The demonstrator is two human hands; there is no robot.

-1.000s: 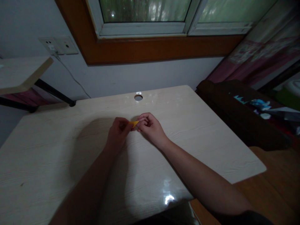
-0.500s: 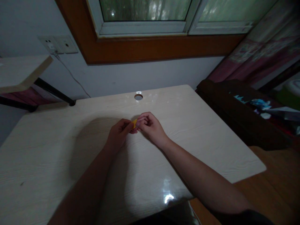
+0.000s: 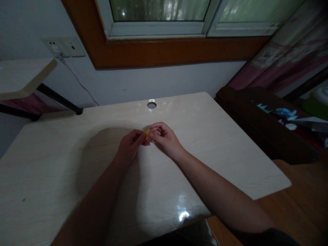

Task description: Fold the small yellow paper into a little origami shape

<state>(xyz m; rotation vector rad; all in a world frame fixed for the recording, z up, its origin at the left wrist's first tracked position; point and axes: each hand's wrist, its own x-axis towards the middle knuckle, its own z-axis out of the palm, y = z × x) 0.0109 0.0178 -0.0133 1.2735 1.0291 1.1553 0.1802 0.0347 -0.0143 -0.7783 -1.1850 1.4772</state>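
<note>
A small orange piece (image 3: 147,133), perhaps folded paper, is pinched between both hands just above the pale wooden desk (image 3: 77,164). My left hand (image 3: 129,147) grips it from the left with thumb and fingertips closed. My right hand (image 3: 165,139) pinches it from the right, its other fingers curled. Most of the orange piece is hidden by my fingers.
A round cable hole (image 3: 151,105) lies in the desk behind my hands. A wall socket (image 3: 63,47) with a white cord sits on the wall at left, above a small side shelf (image 3: 23,77). Dark furniture (image 3: 266,126) stands to the right of the desk.
The orange piece has turned from lying flat and wide to standing narrower between my fingertips. Both hands have stayed in nearly the same place.
</note>
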